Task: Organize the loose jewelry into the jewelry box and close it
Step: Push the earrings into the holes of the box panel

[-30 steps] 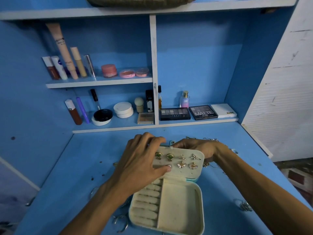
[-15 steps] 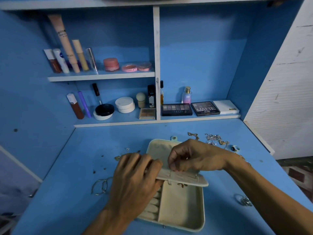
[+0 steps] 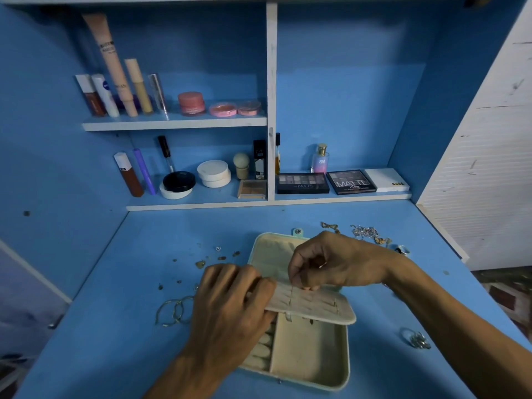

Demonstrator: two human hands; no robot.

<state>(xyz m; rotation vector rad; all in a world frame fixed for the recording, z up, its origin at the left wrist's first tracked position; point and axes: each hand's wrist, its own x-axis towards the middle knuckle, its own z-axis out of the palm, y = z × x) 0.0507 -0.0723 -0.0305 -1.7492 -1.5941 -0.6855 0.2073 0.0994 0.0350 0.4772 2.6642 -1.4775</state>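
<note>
Cream-lined jewelry box (image 3: pixel 311 355), teal outside, lies open at the middle of the blue surface (image 3: pixel 100 341). Its base is toward the viewer and its lid (image 3: pixel 270 254) lies flat behind, with the snap tab (image 3: pixel 298 232) at the far edge. Earring panel (image 3: pixel 313 305) sits near-level above the hinge line, overhanging the base. Left hand (image 3: pixel 230 306): fingers curled over the panel's left end, gripping it. Right hand (image 3: pixel 331 263): fingertips pinched together at the panel's far edge; cannot tell whether a stud is between them. Ring rolls (image 3: pixel 259 352) fill the base's left compartment, partly covered by the left hand. Loose jewelry is outside the box. Bangles (image 3: pixel 175 311) lie just left of the left hand, and small scattered pieces (image 3: pixel 201 264) lie beyond them. Chains (image 3: pixel 365 231) are bunched behind the right wrist, with a ring (image 3: pixel 401 249) beside them. A ring cluster (image 3: pixel 417 339) lies right of the box, apart from it. Eyeshadow palettes (image 3: pixel 302 182) rest on the lower shelf behind.
</note>
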